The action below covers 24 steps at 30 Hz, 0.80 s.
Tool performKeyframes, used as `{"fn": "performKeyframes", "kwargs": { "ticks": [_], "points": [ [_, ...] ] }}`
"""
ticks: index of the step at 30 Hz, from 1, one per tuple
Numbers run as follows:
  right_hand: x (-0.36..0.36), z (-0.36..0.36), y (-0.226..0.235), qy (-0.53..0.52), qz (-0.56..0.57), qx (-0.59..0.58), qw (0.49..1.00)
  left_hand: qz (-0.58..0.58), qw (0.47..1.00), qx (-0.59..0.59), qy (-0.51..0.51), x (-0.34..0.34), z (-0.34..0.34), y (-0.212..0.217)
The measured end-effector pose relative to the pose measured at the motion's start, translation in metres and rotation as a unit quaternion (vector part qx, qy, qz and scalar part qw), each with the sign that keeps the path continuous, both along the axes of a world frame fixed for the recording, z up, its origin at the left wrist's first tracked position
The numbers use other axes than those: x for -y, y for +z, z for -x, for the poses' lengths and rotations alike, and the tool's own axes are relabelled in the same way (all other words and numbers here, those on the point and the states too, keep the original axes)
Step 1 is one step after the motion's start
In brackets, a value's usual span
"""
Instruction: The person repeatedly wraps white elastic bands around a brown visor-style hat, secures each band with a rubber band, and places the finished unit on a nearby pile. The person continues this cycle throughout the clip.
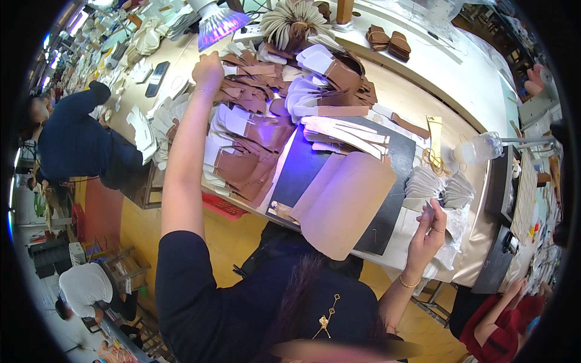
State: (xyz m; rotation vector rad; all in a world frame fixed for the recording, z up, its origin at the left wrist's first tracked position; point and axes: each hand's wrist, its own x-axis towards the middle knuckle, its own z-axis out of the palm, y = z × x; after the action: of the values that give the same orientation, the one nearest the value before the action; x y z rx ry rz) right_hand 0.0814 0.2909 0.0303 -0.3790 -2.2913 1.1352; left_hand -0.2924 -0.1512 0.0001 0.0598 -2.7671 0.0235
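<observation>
My left hand [209,71] is stretched far forward with its fingers curled, just below a lamp [219,27] that glows bluish purple. What those fingers hold, if anything, is hidden. My right hand [427,236] is raised over the table's near right edge and pinches a small dark grey piece [430,210] whose kind I cannot make out. Between my arms, a curved tan sheet [351,206] lies on a black board [387,224] and bulges past the table edge. White and brown strips [345,130] rest at the board's far side.
Piles of brown and white cut pieces [254,145] spread beside my left arm. Fanned grey-white bundles [423,184], a clear plastic bottle [478,148] and a yellow strip [434,136] stand right. A red basket [223,207] sits below the edge. Other people work left and right.
</observation>
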Motion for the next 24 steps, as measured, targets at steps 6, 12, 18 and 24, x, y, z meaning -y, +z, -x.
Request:
{"fn": "performKeyframes", "kwargs": {
  "ticks": [6,12,18,24],
  "points": [
    [0.003,-0.001,0.002,0.010,0.015,0.028,0.999,-0.040,0.992,0.066,-0.097,-0.041,0.037,-0.007],
    [0.000,-0.012,0.009,-0.020,-0.012,0.033,0.999,-0.095,0.989,0.113,-0.002,-0.065,0.077,-0.047],
    [-0.009,-0.018,0.006,-0.024,-0.011,0.045,0.999,-0.360,0.916,0.177,0.018,-0.033,0.101,-0.056],
    [0.000,0.000,0.002,0.022,0.043,-0.009,0.999,-0.659,0.741,0.100,-0.087,-0.047,0.015,-0.009]
  ]
}}
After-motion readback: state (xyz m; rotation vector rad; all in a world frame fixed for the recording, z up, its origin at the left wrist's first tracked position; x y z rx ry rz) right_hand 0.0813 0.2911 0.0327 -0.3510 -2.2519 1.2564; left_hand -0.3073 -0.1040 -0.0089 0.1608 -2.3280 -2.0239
